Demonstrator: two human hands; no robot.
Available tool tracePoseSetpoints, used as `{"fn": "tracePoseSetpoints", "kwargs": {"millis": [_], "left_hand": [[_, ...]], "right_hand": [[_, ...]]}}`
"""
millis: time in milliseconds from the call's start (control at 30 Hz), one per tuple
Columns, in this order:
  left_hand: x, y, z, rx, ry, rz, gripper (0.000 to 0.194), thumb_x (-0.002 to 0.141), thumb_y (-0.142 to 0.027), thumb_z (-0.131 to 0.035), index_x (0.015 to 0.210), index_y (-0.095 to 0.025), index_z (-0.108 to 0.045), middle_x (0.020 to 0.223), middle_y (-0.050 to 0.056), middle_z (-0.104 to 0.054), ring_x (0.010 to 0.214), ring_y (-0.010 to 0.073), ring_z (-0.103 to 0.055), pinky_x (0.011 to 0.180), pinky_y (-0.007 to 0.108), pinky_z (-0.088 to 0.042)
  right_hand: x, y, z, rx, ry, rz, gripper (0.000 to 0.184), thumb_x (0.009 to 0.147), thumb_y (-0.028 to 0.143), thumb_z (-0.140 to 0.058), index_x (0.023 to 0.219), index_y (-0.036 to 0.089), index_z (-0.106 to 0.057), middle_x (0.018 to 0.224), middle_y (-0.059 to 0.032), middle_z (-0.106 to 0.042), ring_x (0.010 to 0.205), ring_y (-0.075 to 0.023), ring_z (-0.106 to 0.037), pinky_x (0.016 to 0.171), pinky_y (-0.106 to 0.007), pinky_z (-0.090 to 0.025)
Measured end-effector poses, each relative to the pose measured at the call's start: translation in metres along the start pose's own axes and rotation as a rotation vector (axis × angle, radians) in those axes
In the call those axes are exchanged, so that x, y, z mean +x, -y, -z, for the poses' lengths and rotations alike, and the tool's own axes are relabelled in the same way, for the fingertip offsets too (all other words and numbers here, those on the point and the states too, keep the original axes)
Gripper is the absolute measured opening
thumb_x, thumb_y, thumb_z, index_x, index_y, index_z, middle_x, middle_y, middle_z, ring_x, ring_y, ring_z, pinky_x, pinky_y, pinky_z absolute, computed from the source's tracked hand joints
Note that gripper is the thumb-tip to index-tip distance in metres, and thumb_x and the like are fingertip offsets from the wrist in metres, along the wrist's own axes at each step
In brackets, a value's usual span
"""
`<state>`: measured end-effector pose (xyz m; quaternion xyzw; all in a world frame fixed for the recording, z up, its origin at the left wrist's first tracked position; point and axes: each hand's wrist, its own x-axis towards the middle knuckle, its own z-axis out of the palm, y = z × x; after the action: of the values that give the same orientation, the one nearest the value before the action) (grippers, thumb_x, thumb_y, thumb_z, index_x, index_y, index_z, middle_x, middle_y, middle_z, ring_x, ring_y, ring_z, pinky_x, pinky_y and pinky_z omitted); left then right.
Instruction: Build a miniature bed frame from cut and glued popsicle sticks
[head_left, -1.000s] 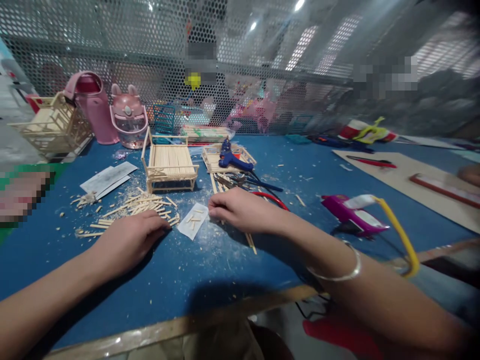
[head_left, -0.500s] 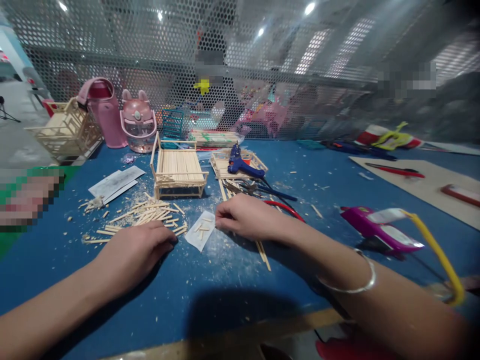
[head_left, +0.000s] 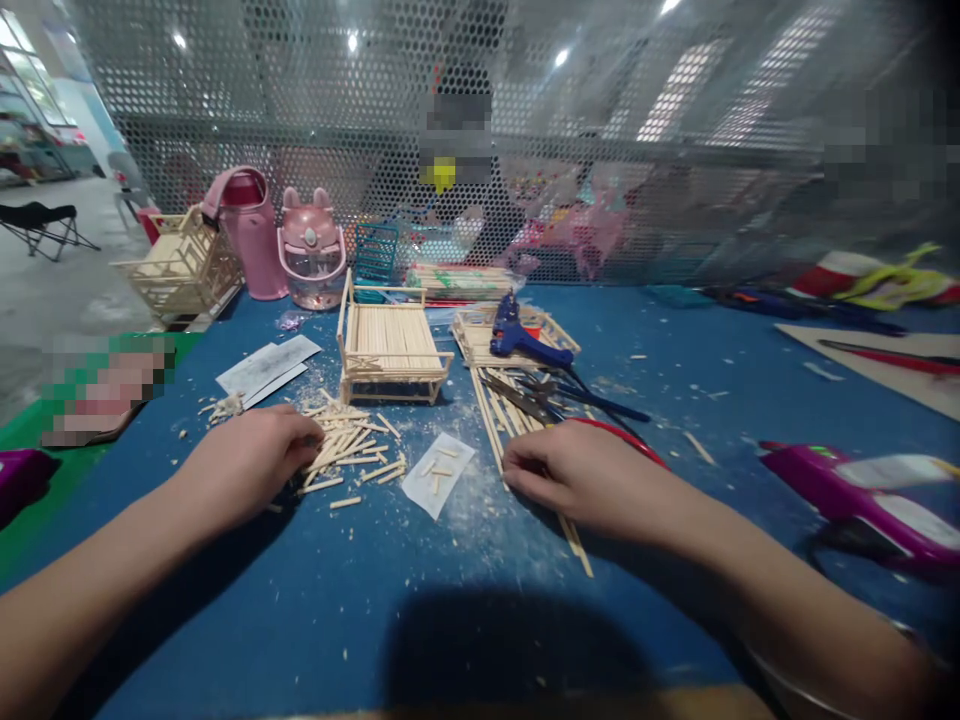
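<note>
– Fingers first, from the left: curled or spread?

– Loosely curled, at the left hand, left of centre in the frame. Right at the left edge of the pile of short sticks. Cannot tell whether pinching one.

– And going rightward?

– Behind the pile, a small stick-built bench, upright on the blue table. Then, mid-frame, a slip of white paper with a few cut pieces on top. Right of that, long sticks running down past the right hand.

– Open or closed, over there?

– Bent inward, with thumb and forefinger nearly together near the long sticks. Cannot tell whether gripping any.

– Which step, by the look?

– Probably picking through the short sticks, left-handed. Calls for a light thumb-and-fingertip pinch, without scattering the pile.

– And the pose?

– Backs of both hands upward, low over the table. Left forearm slanting in from the lower left, right forearm from the lower right.
</note>
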<state>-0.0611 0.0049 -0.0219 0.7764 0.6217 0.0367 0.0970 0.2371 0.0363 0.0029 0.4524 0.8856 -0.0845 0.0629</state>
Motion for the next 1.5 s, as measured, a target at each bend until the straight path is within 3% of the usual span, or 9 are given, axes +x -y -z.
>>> {"fn": "tracePoseSetpoints", "kwargs": {"millis": [100,200,433,700,867,967,1100,1300,1500], "left_hand": [[0.001,0.0,-0.002,-0.061,-0.012,-0.025,0.027,0.083,-0.028,-0.04,0.086,-0.024,-0.067,0.091,0.002,-0.067,0.079,0.0185,-0.061,0.066,0.027,-0.042],[0.002,0.004,-0.001,-0.019,-0.053,0.04,0.026,0.081,-0.025,-0.042,0.084,-0.023,-0.068,0.088,0.003,-0.067,0.077,0.0189,-0.061,0.065,0.027,-0.041],[0.012,0.01,-0.003,0.084,-0.101,-0.061,0.041,0.083,-0.015,-0.036,0.108,-0.031,-0.065,0.086,0.004,-0.059,0.076,0.0179,-0.058,0.065,0.027,-0.041],[0.017,0.015,-0.003,0.129,-0.166,-0.003,0.037,0.084,-0.017,-0.039,0.107,-0.027,-0.066,0.083,0.006,-0.057,0.075,0.0186,-0.055,0.061,0.027,-0.04],[0.019,0.015,-0.002,0.149,-0.104,-0.129,0.03,0.086,-0.023,-0.042,0.095,-0.029,-0.07,0.087,0.004,-0.059,0.081,0.0188,-0.055,0.063,0.026,-0.04],[0.017,0.014,0.002,0.134,-0.096,-0.084,0.026,0.084,-0.021,-0.044,0.086,-0.025,-0.07,0.087,0.004,-0.06,0.084,0.0197,-0.056,0.064,0.027,-0.041],[0.012,0.015,0.007,0.094,-0.126,-0.034,0.025,0.083,-0.02,-0.045,0.094,-0.022,-0.067,0.093,0.005,-0.061,0.085,0.0196,-0.057,0.069,0.027,-0.042],[0.017,0.017,0.0,0.092,-0.066,-0.153,0.027,0.087,-0.026,-0.044,0.098,-0.027,-0.069,0.086,0.004,-0.061,0.083,0.0178,-0.057,0.07,0.027,-0.042],[0.021,0.016,-0.002,0.106,-0.06,-0.151,0.025,0.086,-0.027,-0.044,0.086,-0.025,-0.069,0.086,0.003,-0.063,0.081,0.0175,-0.057,0.068,0.027,-0.042]], "right_hand": [[-0.003,-0.004,0.001,0.038,-0.017,0.009,0.025,0.081,0.027,-0.043,0.062,0.02,-0.059,0.056,-0.0018,-0.059,0.049,-0.0114,-0.047,0.048,-0.026,-0.025],[-0.005,-0.008,0.003,0.039,-0.005,-0.013,0.025,0.08,0.029,-0.045,0.06,0.02,-0.058,0.054,-0.0014,-0.058,0.047,-0.0111,-0.045,0.048,-0.026,-0.024],[-0.003,-0.011,0.002,0.014,0.027,-0.055,0.025,0.079,0.031,-0.045,0.061,0.021,-0.059,0.057,-0.0019,-0.059,0.05,-0.0123,-0.048,0.048,-0.026,-0.024],[-0.004,-0.013,0.002,0.038,0.003,-0.047,0.024,0.078,0.028,-0.046,0.059,0.02,-0.059,0.055,-0.0022,-0.059,0.048,-0.0116,-0.047,0.047,-0.026,-0.024],[-0.003,-0.014,0.002,0.017,0.021,-0.062,0.024,0.078,0.029,-0.046,0.06,0.02,-0.059,0.056,-0.0019,-0.059,0.049,-0.0116,-0.047,0.048,-0.026,-0.024],[-0.003,-0.014,0.002,0.021,0.023,-0.055,0.024,0.078,0.029,-0.046,0.06,0.02,-0.059,0.057,-0.0023,-0.06,0.049,-0.0118,-0.048,0.047,-0.026,-0.024],[-0.002,-0.014,0.003,0.031,0.012,-0.039,0.024,0.079,0.028,-0.046,0.06,0.019,-0.058,0.055,-0.0021,-0.058,0.048,-0.0116,-0.046,0.047,-0.026,-0.024],[-0.004,-0.015,0.005,0.044,0.005,-0.034,0.025,0.079,0.028,-0.045,0.059,0.019,-0.057,0.052,-0.0017,-0.056,0.046,-0.0114,-0.044,0.046,-0.026,-0.023],[-0.004,-0.015,0.005,0.028,-0.008,-0.048,0.024,0.079,0.028,-0.045,0.059,0.019,-0.057,0.053,-0.0013,-0.056,0.046,-0.0116,-0.044,0.047,-0.026,-0.025]]}}
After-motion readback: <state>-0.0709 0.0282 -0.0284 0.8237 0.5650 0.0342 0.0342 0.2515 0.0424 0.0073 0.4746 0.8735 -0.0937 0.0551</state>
